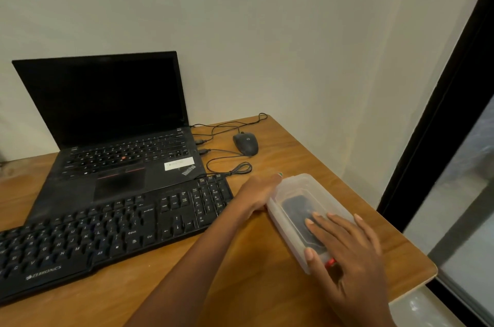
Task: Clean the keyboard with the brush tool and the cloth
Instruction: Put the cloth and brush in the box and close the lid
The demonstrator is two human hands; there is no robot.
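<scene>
A black external keyboard lies across the front left of the wooden desk. To its right sits a translucent plastic box with its lid on; a dark object and something red show through it. My left hand holds the box's far left edge, fingers curled around the rim. My right hand lies flat on the lid, fingers spread, thumb on the near corner. No brush or cloth is plainly visible.
An open black laptop stands behind the keyboard. A black wired mouse and looped cables lie at the back. The desk's right edge runs beside a dark window frame.
</scene>
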